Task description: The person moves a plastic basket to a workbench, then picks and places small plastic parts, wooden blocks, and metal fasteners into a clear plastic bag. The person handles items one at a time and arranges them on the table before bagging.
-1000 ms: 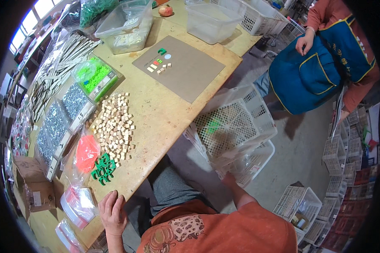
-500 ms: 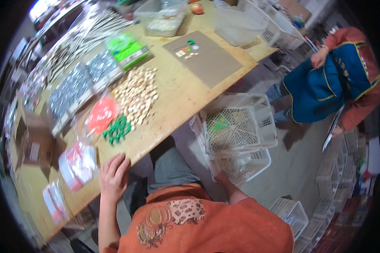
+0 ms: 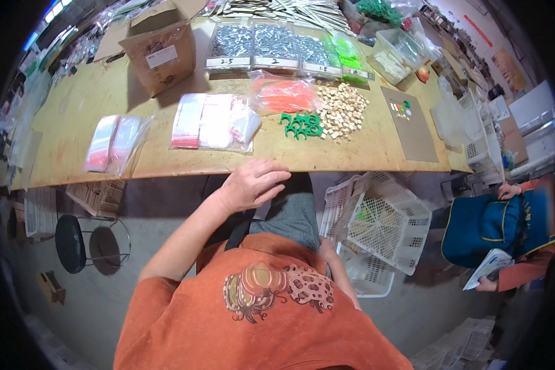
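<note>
Leaning at a slant to the right of the person's legs, a white mesh basket [image 3: 416,229] turns its open mouth upward, its longer direction seeming to run from upper left to lower right. Under it, a second white basket [image 3: 376,291] is largely covered, so its own long axis cannot be told. On the surface [image 3: 345,159], a pack of clear bags [image 3: 213,123] lies flat, long side roughly parallel to the front edge, just left of some green plastic pieces [image 3: 314,131].

The right hand [image 3: 328,248] is beside the lower basket; its fingers are hidden, and whether they grip the rim cannot be told. The orange shirt [image 3: 253,333] hides part of that arm, and the picture's lower edge cuts the shirt off.

The left forearm [image 3: 185,237] slants up and inward, elbow bent. The left hand [image 3: 253,185] is at the front edge, back uppermost, loosely curved fingers pointing right, holding nothing; whether it rests on the wood is hard to make out.
</note>
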A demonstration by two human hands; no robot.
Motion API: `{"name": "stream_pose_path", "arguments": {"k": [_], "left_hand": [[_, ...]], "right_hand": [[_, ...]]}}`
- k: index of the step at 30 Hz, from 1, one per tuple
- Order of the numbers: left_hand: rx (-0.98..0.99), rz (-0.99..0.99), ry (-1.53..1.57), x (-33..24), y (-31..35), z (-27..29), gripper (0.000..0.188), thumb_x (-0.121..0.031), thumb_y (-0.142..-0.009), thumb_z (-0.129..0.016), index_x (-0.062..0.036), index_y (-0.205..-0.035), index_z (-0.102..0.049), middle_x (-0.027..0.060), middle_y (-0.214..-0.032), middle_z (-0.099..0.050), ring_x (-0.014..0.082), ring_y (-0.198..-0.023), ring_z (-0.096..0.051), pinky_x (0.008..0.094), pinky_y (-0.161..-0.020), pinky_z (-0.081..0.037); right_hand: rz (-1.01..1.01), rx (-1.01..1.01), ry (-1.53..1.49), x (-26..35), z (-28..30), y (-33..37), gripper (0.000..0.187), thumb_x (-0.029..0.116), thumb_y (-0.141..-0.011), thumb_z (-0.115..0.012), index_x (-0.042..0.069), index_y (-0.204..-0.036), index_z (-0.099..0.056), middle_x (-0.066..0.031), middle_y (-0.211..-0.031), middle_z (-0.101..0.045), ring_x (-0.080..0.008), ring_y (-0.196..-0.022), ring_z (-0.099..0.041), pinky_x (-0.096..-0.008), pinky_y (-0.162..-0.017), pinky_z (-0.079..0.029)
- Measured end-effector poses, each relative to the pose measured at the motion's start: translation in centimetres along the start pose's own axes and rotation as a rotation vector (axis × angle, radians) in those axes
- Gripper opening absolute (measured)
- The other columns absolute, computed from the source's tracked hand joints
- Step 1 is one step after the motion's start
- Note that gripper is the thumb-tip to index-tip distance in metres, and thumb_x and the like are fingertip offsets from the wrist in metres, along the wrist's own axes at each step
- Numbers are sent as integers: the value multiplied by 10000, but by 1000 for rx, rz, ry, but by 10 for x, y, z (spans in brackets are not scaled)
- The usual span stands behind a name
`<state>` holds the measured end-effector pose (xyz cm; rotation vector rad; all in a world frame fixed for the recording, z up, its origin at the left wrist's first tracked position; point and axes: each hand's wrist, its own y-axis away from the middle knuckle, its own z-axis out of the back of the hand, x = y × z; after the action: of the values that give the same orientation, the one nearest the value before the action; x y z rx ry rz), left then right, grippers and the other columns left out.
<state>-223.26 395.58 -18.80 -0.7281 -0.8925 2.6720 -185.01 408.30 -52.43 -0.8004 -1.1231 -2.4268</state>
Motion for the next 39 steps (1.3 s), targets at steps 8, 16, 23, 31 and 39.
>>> {"name": "stream_pose_path", "arguments": {"k": [8,16,23,31,39], "left_hand": [[-479,334,-60,3,61,79,131,13,-798,-686,-36,-918,-667,119,-860,-672,276,-785,-655,341,-689,-520],[-615,585,-510,44,126,166,216,22,-824,-646,-31,-1033,-656,123,-1018,-672,276,-953,-636,367,-847,-492],[-426,582,-327,45,93,134,356,-22,-845,-664,-33,-1194,-598,144,-1201,-602,299,-1132,-571,375,-971,-443],[-132,612,-325,58,63,102,607,-134,-790,-740,-82,-1348,-506,179,-1455,-402,380,-1339,-375,456,-1110,-309],[-188,616,-373,62,76,99,336,-115,-901,-653,-13,-1208,-561,182,-1372,-491,339,-1266,-454,398,-1022,-395]], "right_hand": [[245,-102,184,182,74,69,262,138,-906,-593,-2,-1121,-645,-204,-1007,-697,-330,-948,-678,-382,-831,-516],[1088,-251,93,409,62,116,230,-32,-846,-628,16,-1069,-662,-162,-993,-678,-311,-914,-669,-355,-798,-538],[964,-499,139,484,47,69,462,81,-806,-684,68,-1252,-562,-203,-1202,-556,-375,-1024,-591,-437,-836,-513],[1142,-586,268,476,28,39,262,78,-762,-661,61,-1020,-621,-159,-1113,-584,-340,-1058,-542,-412,-934,-459],[1321,-381,62,478,28,32,134,61,-755,-668,57,-889,-655,-86,-1028,-634,-289,-1007,-570,-370,-889,-486]]}}
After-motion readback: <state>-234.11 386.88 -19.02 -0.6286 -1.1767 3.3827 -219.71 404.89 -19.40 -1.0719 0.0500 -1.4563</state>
